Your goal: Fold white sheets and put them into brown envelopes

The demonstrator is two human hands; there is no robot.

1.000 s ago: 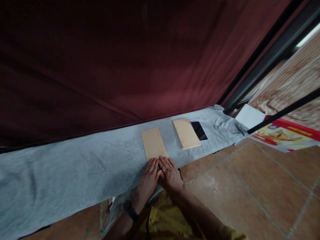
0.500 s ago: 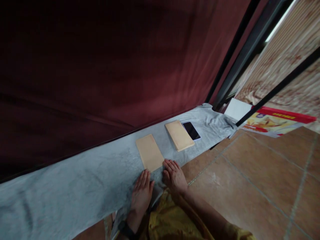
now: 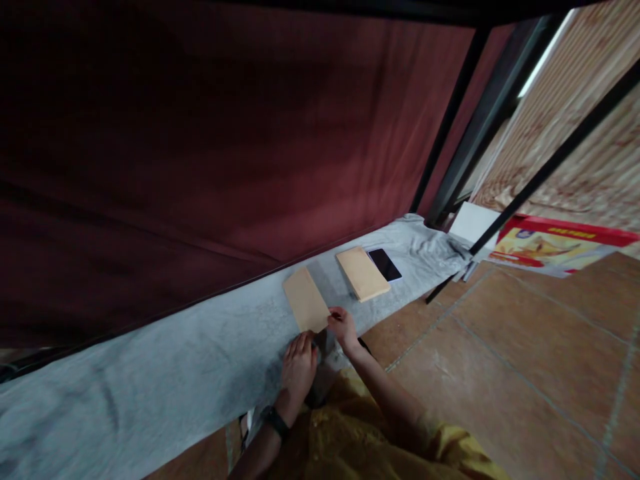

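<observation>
A flat brown paper envelope point(image 3: 306, 300) lies on the grey cloth in front of me, its near edge bent up a little. My right hand point(image 3: 344, 330) pinches its near right corner between thumb and fingers. At the near left corner is my left hand point(image 3: 300, 360), palm down, fingers bent and close together on the paper edge; its thumb is partly hidden. To the right rests a stack of similar brown paper envelopes point(image 3: 363, 273), touched by neither hand. A dark-screened phone point(image 3: 385, 265) lies just beyond the stack.
The grey cloth point(image 3: 200, 353) covers a long narrow bench. Behind it hangs a dark red curtain point(image 3: 300, 167). Black metal bars point(image 3: 453, 117) rise at the right. A red and yellow printed box point(image 3: 555, 243) stands on the tiled floor point(image 3: 500, 347).
My right hand has gone from lying flat to pinching the envelope's corner. My left hand has shifted right and its fingers have bent. The envelope has turned slightly and its near edge has lifted.
</observation>
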